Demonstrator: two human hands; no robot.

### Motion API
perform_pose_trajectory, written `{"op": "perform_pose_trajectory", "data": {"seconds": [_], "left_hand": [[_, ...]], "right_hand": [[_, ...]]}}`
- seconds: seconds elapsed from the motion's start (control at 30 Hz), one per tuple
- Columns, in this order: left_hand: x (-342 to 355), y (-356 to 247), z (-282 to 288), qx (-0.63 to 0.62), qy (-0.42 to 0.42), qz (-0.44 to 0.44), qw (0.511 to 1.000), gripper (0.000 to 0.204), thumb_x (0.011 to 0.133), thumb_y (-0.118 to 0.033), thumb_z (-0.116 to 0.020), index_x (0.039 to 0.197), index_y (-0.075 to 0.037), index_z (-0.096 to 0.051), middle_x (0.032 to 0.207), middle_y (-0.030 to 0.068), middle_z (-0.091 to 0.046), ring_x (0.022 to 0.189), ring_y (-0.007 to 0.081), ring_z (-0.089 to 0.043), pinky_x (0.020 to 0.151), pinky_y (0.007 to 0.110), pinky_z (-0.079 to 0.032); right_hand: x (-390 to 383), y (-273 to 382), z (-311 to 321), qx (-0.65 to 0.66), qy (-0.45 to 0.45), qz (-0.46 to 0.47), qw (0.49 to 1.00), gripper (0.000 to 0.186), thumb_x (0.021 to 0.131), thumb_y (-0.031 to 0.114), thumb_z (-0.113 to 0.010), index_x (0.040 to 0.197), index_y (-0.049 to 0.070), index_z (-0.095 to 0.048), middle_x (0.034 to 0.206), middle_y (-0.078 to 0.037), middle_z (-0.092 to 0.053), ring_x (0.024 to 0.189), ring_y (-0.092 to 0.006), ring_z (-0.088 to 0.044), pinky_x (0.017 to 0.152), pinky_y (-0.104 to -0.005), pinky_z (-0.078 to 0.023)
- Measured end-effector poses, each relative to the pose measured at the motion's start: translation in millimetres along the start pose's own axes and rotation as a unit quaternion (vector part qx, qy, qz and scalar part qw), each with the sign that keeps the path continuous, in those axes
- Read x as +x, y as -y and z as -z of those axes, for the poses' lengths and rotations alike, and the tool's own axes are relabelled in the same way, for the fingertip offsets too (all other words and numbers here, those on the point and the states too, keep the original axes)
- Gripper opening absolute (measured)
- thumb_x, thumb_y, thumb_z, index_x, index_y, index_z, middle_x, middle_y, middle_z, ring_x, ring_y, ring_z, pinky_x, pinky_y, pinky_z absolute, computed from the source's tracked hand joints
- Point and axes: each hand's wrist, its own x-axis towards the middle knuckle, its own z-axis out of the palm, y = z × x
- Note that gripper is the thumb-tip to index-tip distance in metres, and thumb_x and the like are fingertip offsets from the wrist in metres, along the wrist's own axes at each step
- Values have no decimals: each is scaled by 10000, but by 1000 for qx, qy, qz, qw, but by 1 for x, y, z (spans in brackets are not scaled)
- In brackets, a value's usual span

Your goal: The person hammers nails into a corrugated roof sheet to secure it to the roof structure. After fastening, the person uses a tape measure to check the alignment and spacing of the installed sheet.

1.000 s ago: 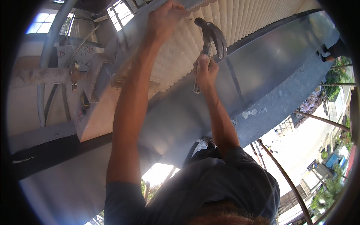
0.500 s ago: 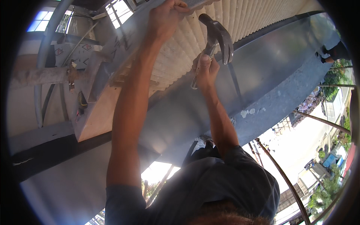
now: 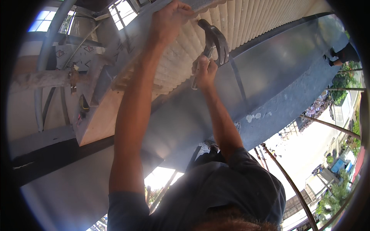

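My right hand (image 3: pixel 205 72) is wrapped round the handle of a claw hammer (image 3: pixel 216 40), its dark metal head raised. The hammer's striking face is just below and right of my left hand (image 3: pixel 169 23), apart from it. My left hand's fingers are pinched together against the edge of the ribbed cream panel (image 3: pixel 246 23). What they hold, if anything, is too small to make out. The panel has a corrugated surface and runs off to the upper right.
Below the panel lies a smooth grey metal sheet (image 3: pixel 266 73), bordered by a concrete ledge (image 3: pixel 277 104). A wooden box-like end (image 3: pixel 98 119) and a grey pole (image 3: pixel 48 50) stand at left. Another person's hand (image 3: pixel 337 62) shows far right. Scaffold poles (image 3: pixel 289 177) cross above ground far below.
My right hand and the hammer have shifted left and slightly down, the hammer's head now closer below my left hand. My left hand stays nearly in place, still pinched.
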Motion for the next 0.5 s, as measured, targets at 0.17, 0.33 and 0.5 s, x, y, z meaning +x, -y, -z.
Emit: {"op": "perform_pose_trajectory", "data": {"seconds": [0.17,0.33,0.5], "left_hand": [[-5,-8,6,-26,4,23,999,316,952,19,-430,1182,-48,-637,1084,41,-760,904,94,-589,792,268,-516],[-5,-3,4,-22,-26,14,999,360,939,33,-419,1250,-44,-583,1128,44,-724,935,105,-580,771,268,-508],[-3,4,3,-71,-60,12,996,367,942,34,-418,1259,-65,-574,1128,42,-719,940,122,-585,802,275,-509]], "right_hand": [[-4,-12,1,72,14,51,996,606,1002,605,-533,793,36,-534,639,-40,-563,534,-119,-536,470,-275,-417],[-5,-2,15,27,29,-91,995,549,1021,573,-522,862,47,-536,632,-27,-552,522,-111,-524,467,-278,-416],[-29,-6,105,-12,-8,-55,998,440,995,454,-645,861,42,-569,626,-14,-539,514,-111,-519,477,-278,-424]]}}
